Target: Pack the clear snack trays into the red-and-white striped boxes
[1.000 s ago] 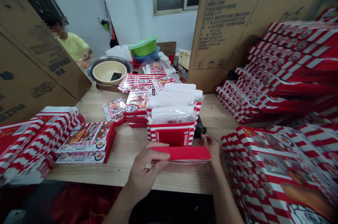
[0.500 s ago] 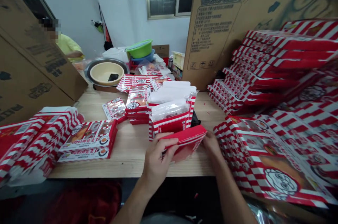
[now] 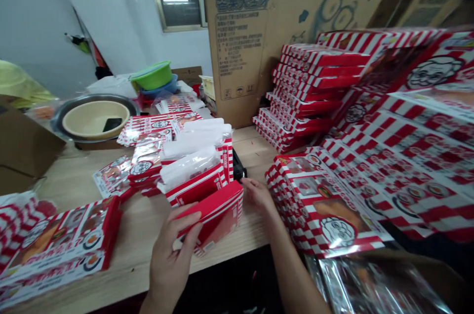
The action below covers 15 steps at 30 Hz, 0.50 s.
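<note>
My left hand grips a red carton with striped edges, thumb and fingers closed over its near left end. The carton stands tilted on its side above the table's front part. Just past its right end, my right hand has its fingertips pinched together at a black object. What that object is cannot be made out, and anything between those fingertips is too small to tell. Directly behind the carton stand open red-and-white boxes with white flaps up and clear plastic packets showing.
Tall stacks of striped cartons fill the right side. More flat cartons lie at the left. Farther back are a cream basin, a green basin and a large cardboard box. A person's yellow sleeve shows at far left.
The view has swung to the right, so everything sits farther left. My right hand has moved from the carton's right end to the black object; my left hand still grips the carton.
</note>
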{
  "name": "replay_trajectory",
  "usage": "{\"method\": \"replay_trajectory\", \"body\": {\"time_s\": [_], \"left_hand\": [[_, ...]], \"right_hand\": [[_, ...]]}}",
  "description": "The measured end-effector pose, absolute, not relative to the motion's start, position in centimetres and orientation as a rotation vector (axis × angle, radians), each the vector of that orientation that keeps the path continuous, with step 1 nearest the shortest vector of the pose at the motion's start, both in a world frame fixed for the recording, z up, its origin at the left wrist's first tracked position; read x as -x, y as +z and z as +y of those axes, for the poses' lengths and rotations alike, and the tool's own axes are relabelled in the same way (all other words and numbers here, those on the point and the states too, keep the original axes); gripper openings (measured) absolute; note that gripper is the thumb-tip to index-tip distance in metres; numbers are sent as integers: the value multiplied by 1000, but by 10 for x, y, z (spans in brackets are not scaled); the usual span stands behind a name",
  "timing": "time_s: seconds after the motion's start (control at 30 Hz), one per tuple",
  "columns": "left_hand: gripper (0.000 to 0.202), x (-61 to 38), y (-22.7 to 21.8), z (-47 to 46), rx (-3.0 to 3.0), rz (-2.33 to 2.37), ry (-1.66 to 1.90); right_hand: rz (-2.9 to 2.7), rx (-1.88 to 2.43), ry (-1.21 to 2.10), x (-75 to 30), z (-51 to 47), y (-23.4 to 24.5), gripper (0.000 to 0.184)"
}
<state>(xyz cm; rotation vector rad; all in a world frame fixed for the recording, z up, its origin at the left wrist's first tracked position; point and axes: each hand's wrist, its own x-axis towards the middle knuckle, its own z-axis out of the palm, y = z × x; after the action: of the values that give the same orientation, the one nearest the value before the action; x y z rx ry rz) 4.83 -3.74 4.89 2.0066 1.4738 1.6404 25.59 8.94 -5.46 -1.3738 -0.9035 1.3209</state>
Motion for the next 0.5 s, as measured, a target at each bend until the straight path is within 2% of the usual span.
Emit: {"method": "replay_trajectory", "body": {"time_s": [0.23, 0.5], "left_hand": [[19, -47, 51, -39, -2063, 1529, 1587], [23, -50, 57, -37, -2104, 1519, 1567]], "right_hand": [[-886, 1434, 1316, -261, 86, -47, 16], [-879, 1302, 1400, -247, 86, -35, 17]]}}
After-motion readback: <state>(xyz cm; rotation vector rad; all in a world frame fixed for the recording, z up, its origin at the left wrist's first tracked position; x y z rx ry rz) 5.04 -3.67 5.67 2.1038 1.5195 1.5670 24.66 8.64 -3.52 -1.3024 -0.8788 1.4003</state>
